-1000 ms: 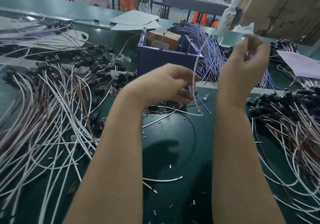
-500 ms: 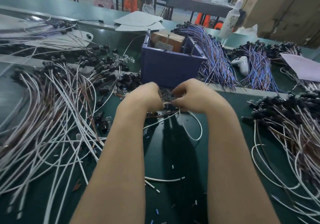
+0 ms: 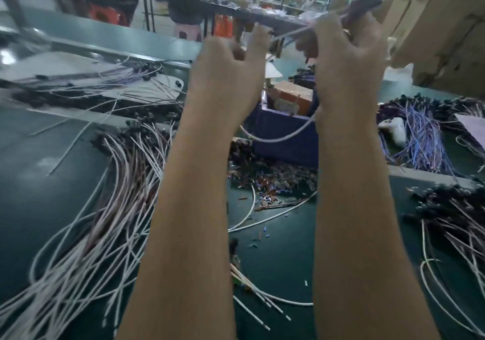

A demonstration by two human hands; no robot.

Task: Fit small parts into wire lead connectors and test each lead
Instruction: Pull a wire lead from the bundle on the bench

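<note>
Above the blue box (image 3: 286, 142), the left hand (image 3: 231, 69) and right hand (image 3: 346, 61) each pinch the white wire lead (image 3: 275, 138), whose loop sags between the wrists. Small parts (image 3: 273, 195) lie scattered on the tabletop (image 3: 52, 182) just before the box.

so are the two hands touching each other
Apart: head view shows background between left hand and right hand; only the wire crosses the gap.

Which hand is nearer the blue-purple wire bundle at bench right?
Right. The right hand, raised, is just up-left of the blue-purple wire bundle; the left hand, also raised, is further left, past the blue bin. Both hold one white lead.
</note>
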